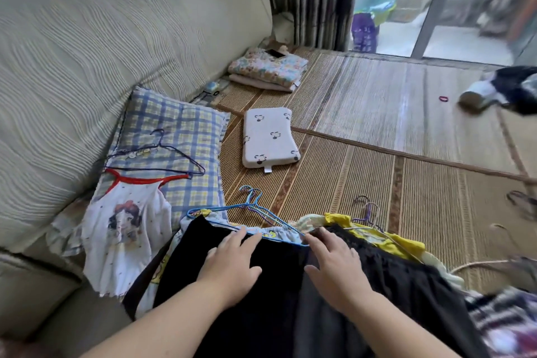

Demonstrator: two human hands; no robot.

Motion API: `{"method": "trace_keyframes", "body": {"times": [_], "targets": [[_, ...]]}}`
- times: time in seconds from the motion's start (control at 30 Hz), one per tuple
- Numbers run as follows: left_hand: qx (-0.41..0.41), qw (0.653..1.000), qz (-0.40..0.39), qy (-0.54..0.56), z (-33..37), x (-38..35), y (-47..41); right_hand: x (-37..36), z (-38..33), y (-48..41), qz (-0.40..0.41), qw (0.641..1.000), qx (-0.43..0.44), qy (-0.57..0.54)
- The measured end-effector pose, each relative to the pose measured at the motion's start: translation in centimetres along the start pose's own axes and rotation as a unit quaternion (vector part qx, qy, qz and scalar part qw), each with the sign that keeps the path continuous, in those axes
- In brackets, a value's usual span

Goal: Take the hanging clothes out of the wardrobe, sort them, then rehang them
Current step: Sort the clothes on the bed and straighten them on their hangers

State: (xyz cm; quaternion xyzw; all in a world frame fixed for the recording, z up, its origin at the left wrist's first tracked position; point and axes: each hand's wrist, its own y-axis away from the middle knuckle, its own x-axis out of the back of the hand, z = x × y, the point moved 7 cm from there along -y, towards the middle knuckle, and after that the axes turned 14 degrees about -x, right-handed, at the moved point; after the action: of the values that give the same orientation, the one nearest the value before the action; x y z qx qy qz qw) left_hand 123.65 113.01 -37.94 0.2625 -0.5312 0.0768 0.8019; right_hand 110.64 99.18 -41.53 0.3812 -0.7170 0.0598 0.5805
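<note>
A pile of clothes on wire hangers lies on the bed mat in front of me. On top is a black garment (pixel 261 293); my left hand (pixel 229 267) lies flat on it with fingers spread. My right hand (pixel 334 267) rests flat on it just to the right, next to a dark lace garment (pixel 406 279). Blue wire hangers (pixel 261 209) poke out past the pile, over a light blue printed garment (pixel 276 232). A yellow garment (pixel 386 244) shows at the right. To the left, a white child's top with red trim (pixel 125 238) hangs on a dark hanger (pixel 162 160).
A plaid pillow (pixel 180 131) leans at the padded headboard (pixel 87 52). A small white pillow (pixel 268 136) and folded floral cloth (pixel 267 70) lie farther on the woven mat (pixel 392 125). Dark clothing (pixel 511 87) sits at the far right, near glass doors (pixel 436 3).
</note>
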Motion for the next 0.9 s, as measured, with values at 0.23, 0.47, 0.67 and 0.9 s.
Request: {"method": "trace_keyframes", "body": {"times": [0.23, 0.47, 0.67, 0.9], "targets": [[-0.112, 0.993, 0.035, -0.026, 16.4, 0.0, 10.6, 8.0, 10.9, 16.1, 0.053, 0.998, -0.019, 0.023], [-0.196, 0.978, 0.03, 0.065, 32.0, -3.1, 16.8, 12.6, 24.2, 27.8, 0.079, 0.991, -0.109, 0.005], [-0.262, 0.962, 0.006, 0.074, 45.3, -6.6, 16.8, 14.1, 36.4, 33.5, 0.065, 0.977, -0.2, -0.013], [-0.217, 0.972, -0.024, 0.085, 57.9, -14.8, 11.1, 15.7, 53.9, 33.9, 0.009, 0.971, -0.238, -0.014]]}}
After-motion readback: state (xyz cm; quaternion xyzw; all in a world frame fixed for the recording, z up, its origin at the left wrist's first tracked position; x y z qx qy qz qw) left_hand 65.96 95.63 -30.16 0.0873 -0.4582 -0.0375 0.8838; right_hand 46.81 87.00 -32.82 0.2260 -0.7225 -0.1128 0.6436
